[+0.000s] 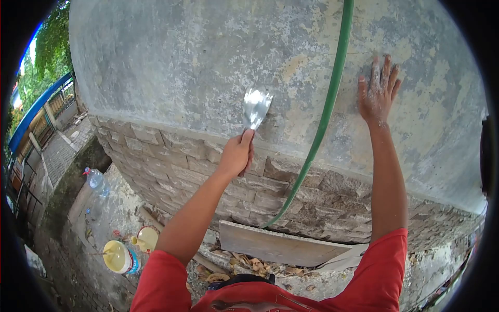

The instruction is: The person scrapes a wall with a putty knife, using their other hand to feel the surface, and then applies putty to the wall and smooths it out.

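Observation:
My left hand (pixel 236 155) is closed around the handle of a scraper (pixel 257 109), a wide metal blade that shines in the light. Its blade points up and overlaps the lower part of the grey wall (pixel 171 57), just above the stone band. On the right, my right hand (pixel 378 94) lies with fingers spread against the patchy wall surface, white dust on its fingers. Between the two hands a green hose (pixel 328 104) hangs down in front of the wall.
Rough stone blocks (pixel 182 156) run along the wall's base, with a leaning board (pixel 280 244) below. At lower left stand a paint bucket (pixel 118 257) with a stick, a pale lid (pixel 148 238) and a plastic bottle (pixel 97 181). Dry leaves (pixel 254 264) litter the ground.

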A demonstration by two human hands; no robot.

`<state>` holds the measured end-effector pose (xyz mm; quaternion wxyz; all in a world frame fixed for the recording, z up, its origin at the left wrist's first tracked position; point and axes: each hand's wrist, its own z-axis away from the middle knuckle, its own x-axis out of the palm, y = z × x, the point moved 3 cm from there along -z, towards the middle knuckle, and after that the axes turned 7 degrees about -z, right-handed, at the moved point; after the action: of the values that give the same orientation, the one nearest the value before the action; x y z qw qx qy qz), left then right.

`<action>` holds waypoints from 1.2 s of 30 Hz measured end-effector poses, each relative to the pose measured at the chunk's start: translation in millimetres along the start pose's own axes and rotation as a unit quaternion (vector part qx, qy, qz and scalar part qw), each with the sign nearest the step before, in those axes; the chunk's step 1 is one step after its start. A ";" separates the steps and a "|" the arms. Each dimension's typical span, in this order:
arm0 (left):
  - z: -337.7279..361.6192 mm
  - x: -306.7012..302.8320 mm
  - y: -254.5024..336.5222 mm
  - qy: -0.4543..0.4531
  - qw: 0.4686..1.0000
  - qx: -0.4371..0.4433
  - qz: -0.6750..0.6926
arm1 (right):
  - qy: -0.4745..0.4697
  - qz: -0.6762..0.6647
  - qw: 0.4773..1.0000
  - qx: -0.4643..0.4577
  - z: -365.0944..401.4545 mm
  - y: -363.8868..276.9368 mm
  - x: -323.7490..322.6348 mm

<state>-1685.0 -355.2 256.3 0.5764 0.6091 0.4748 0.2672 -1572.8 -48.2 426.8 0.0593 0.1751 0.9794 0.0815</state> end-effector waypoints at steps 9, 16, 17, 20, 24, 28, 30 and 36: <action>-50.1 -78.1 100.2 0.044 0.994 0.099 0.017 | 0.048 -0.289 0.953 -0.080 -24.9 -167.4 -75.6; -22.6 -90.2 -55.4 0.040 0.998 -0.023 0.045 | -0.021 -0.200 0.979 -0.029 -18.9 -234.7 34.1; -30.0 -106.1 -50.3 0.094 0.995 0.004 0.021 | -0.020 -0.200 0.979 -0.029 -16.6 -237.0 40.7; -62.0 -165.2 23.0 0.088 0.993 -0.008 0.072 | -0.111 -0.103 0.988 0.000 -9.4 -246.2 60.1; -67.0 -195.4 42.8 0.071 0.994 -0.014 0.076 | -0.146 -0.084 0.986 0.022 -10.0 -243.7 62.7; -40.9 -182.7 -1.2 0.079 0.991 -0.075 0.084 | -0.117 -0.111 0.987 0.014 -10.2 -246.6 59.3; -48.5 -193.1 14.1 0.073 0.994 -0.055 0.066 | -0.117 -0.104 0.988 0.015 -11.9 -247.5 58.8; -86.6 -214.3 54.6 0.069 0.996 0.061 -0.012 | -0.131 -0.062 0.989 -0.019 -64.4 -262.8 67.8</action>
<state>-1832.9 -500.1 372.8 0.5072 0.6174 0.5361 0.2725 -1732.9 -276.4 436.5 0.1951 0.1221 0.9704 0.0730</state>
